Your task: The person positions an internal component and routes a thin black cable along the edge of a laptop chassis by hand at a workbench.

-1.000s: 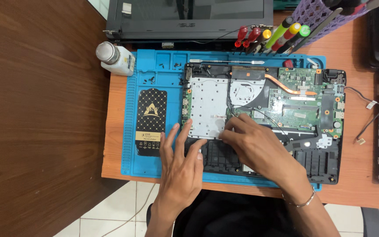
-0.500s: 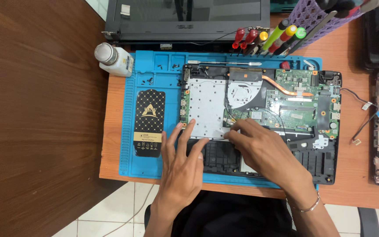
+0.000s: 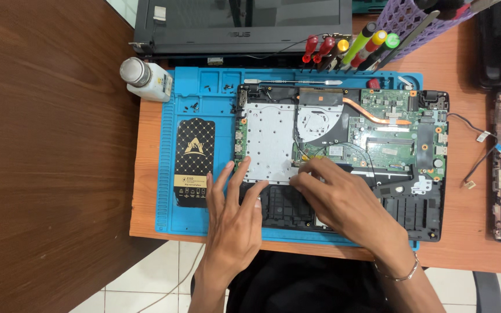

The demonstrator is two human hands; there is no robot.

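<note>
Here, both spread hands [image 3: 297, 211] press the opened laptop's [image 3: 343, 156] flat perforated metal plate [image 3: 269, 142].

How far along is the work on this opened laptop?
Done: the laptop base lies open on the blue mat, loose screws set aside. In hand: the left hand and right hand rest at the silver plate. Left: green board, fan remain installed.

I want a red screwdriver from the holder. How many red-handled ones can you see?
2. The left red handle and the right red handle stand side by side, left of the yellow handle, behind the blue mat. The purple basket may hide others.
</note>
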